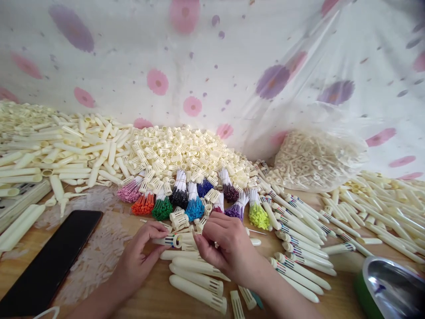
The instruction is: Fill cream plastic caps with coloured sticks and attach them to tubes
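Note:
Between the thumb and fingers of my left hand [141,250] is a cream slotted pen barrel piece [170,240], lying sideways, with coloured bits showing in its slots. My right hand [227,246] is just to its right, fingers curled into a pinch; whatever they hold is hidden. Beneath my hands lie several cream pen barrels [197,278] with slotted ends. Behind the hands stand bundles of thin white refills with coloured ends, among them green [162,207], blue [194,207], orange [143,204] and yellow [258,215].
A heap of short slotted pieces [186,150] rises at the back, with long barrels [66,146] to its left. Filled pen barrels [303,248] lie in rows on the right, near a green-sided metal bowl [392,288]. A black phone [49,261] and a plastic bag of parts [318,159] are also here.

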A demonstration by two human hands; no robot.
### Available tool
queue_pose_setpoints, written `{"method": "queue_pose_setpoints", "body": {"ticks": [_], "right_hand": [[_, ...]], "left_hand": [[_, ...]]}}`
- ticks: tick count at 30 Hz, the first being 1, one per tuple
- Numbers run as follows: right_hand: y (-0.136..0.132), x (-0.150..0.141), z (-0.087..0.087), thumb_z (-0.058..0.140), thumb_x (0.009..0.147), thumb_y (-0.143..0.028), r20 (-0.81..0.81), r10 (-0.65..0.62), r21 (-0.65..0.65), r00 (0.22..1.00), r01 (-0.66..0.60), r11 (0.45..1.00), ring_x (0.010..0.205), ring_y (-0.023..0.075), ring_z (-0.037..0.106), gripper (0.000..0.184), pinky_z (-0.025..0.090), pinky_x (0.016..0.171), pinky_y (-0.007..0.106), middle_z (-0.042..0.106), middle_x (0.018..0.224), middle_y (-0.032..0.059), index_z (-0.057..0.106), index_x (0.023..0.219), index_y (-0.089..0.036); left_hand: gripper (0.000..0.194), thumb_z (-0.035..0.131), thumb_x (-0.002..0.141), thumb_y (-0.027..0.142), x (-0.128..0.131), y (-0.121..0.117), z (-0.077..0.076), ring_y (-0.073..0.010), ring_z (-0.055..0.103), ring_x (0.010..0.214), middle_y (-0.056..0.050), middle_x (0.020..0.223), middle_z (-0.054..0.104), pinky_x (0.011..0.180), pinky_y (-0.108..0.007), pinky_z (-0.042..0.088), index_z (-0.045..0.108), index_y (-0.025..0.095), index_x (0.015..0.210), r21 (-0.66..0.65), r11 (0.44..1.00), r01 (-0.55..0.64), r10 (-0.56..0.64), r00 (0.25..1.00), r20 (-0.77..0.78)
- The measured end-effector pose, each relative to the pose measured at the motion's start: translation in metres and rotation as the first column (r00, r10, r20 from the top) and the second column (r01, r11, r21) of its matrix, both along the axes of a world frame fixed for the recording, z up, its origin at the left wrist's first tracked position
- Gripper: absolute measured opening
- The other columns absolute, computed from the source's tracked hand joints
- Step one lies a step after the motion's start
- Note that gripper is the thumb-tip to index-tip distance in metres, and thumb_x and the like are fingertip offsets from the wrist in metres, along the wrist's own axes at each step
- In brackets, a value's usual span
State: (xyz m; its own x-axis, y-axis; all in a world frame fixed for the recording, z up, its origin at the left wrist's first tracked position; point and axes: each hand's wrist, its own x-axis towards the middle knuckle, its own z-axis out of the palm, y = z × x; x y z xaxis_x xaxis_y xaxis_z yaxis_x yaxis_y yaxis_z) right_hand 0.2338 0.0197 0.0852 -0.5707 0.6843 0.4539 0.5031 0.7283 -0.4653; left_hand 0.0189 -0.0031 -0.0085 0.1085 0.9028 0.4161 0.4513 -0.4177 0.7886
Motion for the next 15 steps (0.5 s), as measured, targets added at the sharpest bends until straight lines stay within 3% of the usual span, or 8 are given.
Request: {"method": "queue_pose_setpoints", "body": {"ticks": [8, 15], "right_hand": [[0.004, -0.006, -0.01, 0.041, 0.091, -0.02, 0.05, 0.017, 0.017, 0.999, -0.018, 1.0, 0.051, 0.0111, 0.038, 0.036, 0.029, 0.05, 0.024, 0.041, 0.052, -0.0028, 0.034, 0.056, -0.021], [0.017, -0.002, -0.02, 0.04, 0.092, -0.024, -0.022, 0.011, -0.166, 1.0, -0.014, 0.986, 0.054, 0.0101, 0.037, 0.037, 0.03, 0.053, 0.023, 0.035, 0.054, -0.0039, 0.029, 0.057, -0.021]], "left_hand": [[0.009, 0.059, 0.078, 0.015, 0.002, -0.002, 0.002, -0.0188, 0.064, 0.081, -0.003, 0.087, 0.064, 0.072, -0.03, 0.054, 0.059, 0.023, 0.082, -0.002, 1.0, 0.008, -0.008, 1.0, 0.016], [0.011, 0.062, 0.076, 0.013, 0.002, -0.002, 0.005, -0.0195, 0.065, 0.082, -0.004, 0.086, 0.066, 0.074, -0.031, 0.054, 0.062, 0.024, 0.081, -0.033, 0.999, 0.044, -0.042, 0.997, 0.059]]}}
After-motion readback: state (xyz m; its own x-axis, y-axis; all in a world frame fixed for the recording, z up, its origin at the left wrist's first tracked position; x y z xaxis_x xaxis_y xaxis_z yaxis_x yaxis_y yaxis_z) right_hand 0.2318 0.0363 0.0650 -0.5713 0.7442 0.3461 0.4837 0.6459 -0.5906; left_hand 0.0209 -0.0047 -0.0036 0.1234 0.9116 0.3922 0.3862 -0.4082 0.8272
